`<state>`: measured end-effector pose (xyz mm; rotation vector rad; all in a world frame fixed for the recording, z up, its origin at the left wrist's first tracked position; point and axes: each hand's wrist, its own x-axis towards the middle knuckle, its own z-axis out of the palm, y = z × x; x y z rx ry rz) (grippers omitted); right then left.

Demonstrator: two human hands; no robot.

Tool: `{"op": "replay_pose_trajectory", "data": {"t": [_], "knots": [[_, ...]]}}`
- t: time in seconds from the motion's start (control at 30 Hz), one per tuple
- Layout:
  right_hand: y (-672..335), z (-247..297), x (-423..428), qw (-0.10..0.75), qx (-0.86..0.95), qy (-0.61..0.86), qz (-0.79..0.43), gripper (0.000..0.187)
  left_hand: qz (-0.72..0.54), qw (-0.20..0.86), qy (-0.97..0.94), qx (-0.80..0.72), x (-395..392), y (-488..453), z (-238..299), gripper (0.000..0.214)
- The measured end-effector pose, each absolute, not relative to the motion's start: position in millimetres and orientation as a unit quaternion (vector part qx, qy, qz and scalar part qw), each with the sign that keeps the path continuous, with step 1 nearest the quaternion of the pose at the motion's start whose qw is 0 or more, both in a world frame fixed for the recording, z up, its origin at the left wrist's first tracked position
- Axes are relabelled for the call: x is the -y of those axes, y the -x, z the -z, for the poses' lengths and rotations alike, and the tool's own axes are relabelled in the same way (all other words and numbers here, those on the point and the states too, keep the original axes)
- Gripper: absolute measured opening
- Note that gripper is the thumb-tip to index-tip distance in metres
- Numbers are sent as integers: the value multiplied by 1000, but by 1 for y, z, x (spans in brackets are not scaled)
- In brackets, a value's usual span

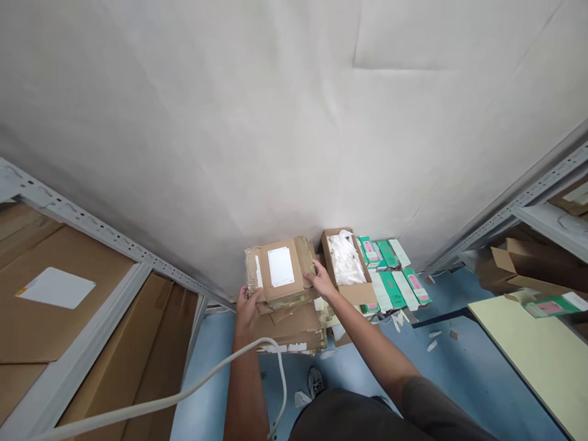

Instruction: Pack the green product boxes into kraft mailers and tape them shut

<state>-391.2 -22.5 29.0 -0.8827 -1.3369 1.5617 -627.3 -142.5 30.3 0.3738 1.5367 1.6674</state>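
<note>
Between my hands is a flattened cardboard box [301, 260] with a white label [280, 267] and strips of clear tape on its edges. My left hand [247, 307] grips its near left corner, and my right hand [321, 280] has its fingers closed on the right edge. Below it lies a stack of more flattened cardboard [294, 327]. To the right of the stack stands an open carton [366, 294] with white plastic wrapping [345, 257] inside. I cannot tell whether the held piece is lifted clear of those under it.
Several green and white boxes [392, 289] are lined up by the wall. Metal shelving with large cartons [68, 306] rises on the left. A pale table [519, 349] and open boxes [537, 260] stand right. A white cable [202, 384] crosses in front. Scraps litter the blue floor [450, 373].
</note>
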Motion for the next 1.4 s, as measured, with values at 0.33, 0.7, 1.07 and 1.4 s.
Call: {"op": "replay_pose_trajectory", "data": {"t": [0.33, 0.7, 1.07, 1.4], "knots": [[150, -128, 0, 549, 423, 327, -642, 52, -658, 411, -324, -541, 66, 436, -137, 62], [-196, -113, 66, 684, 321, 464, -463, 66, -466, 597, -442, -480, -10, 113, -120, 72], [-402, -66, 203, 720, 133, 593, -336, 53, -236, 705, -565, -359, -46, -178, -62, 73], [-487, 14, 197, 711, -60, 669, -209, 50, -59, 717, -640, -270, -104, -358, -4, 70]]}}
